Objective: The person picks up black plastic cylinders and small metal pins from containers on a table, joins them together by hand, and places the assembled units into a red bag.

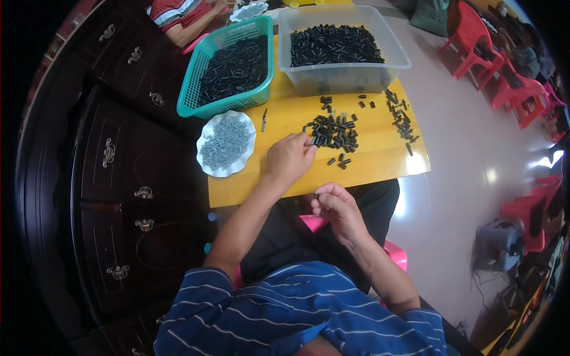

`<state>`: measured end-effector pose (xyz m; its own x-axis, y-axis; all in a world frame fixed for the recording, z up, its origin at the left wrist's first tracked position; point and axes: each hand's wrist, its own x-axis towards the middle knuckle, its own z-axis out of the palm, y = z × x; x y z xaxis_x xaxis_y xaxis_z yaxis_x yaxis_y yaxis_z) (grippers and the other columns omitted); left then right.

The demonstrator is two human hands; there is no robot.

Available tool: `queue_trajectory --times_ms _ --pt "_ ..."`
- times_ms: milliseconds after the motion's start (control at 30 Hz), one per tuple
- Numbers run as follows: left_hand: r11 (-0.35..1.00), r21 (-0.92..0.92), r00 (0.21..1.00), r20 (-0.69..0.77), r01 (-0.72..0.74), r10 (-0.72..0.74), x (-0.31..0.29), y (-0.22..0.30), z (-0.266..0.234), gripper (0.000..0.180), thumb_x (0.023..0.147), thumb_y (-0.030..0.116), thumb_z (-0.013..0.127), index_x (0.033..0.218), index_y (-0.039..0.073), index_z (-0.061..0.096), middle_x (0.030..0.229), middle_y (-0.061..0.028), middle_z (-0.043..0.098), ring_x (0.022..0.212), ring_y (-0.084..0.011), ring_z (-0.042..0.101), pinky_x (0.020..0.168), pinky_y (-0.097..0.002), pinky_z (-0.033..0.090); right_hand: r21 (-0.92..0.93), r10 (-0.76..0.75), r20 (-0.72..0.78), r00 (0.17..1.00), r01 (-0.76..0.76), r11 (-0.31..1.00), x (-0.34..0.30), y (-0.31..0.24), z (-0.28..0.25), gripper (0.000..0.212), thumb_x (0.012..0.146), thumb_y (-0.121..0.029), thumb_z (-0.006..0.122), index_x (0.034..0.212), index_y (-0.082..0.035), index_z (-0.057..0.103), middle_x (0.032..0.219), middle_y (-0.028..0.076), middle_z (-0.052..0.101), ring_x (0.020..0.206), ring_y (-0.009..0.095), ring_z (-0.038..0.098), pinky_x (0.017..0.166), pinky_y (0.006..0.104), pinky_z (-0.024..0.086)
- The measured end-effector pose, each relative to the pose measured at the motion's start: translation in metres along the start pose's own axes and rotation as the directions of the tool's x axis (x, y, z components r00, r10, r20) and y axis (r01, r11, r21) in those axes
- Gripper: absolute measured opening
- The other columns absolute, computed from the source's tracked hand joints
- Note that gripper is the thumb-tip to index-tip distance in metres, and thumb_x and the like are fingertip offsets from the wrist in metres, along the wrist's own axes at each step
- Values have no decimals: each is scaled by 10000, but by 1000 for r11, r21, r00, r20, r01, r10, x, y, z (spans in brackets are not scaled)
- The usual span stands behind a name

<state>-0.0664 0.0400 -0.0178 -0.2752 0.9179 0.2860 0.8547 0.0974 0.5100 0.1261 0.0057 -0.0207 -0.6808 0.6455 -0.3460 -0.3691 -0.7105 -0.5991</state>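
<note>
My left hand (289, 159) is over the yellow table, its fingertips closed at the left edge of a loose pile of small black cylindrical parts (335, 133). What those fingertips pinch, if anything, is too small to make out. Just past the table's front edge, above my lap, my right hand (337, 207) pinches a small black part (316, 196) between thumb and fingers. Left of the pile stands a white scalloped plate (205, 165) heaped with small clear or grey pieces (227, 141). Between plate and pile lies a thin dark-and-grey piece (264, 120).
A green basket (184, 98) and a translucent bin (332, 83), both full of black parts, stand at the table's back. More dark pieces (402, 118) lie along its right edge. Dark drawers (119, 178) line the left. Another person's arm (193, 29) shows behind the basket; red chairs (469, 44) stand right.
</note>
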Motion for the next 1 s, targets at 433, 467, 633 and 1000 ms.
queue_trajectory --times_ms 433,467,633,1000 --pt "976 212 998 9 58 -61 -2 -18 -11 201 840 243 675 763 58 659 713 -165 683 678 -388 675 632 -505 533 -17 2 25 1000 -2 1000 1 2 0 97 950 -97 607 1034 -55 632 889 51 672 790 127 642 773 282 522" --pt "966 248 997 8 77 -82 -5 -22 -15 203 840 244 675 758 59 659 710 -168 681 677 -391 675 633 -507 534 -17 2 23 1000 -1 1000 1 1 0 98 950 -97 607 1034 -55 631 891 52 670 791 127 641 773 283 522" --pt "917 386 995 -11 97 -100 -8 -37 -31 189 848 228 670 759 61 657 680 -168 671 643 -410 665 618 -522 532 -24 5 19 1000 -4 1000 1 2 2 98 951 -95 605 1037 -54 627 895 57 665 792 130 637 771 284 521" --pt "925 290 963 186 -246 198 -43 -34 -26 621 911 342 659 1380 -39 516 1444 -223 508 1378 -394 435 1158 -501 321 9 10 22 1000 -11 1000 -1 1 3 92 963 -68 587 1040 -38 626 903 63 667 791 126 641 773 256 528"
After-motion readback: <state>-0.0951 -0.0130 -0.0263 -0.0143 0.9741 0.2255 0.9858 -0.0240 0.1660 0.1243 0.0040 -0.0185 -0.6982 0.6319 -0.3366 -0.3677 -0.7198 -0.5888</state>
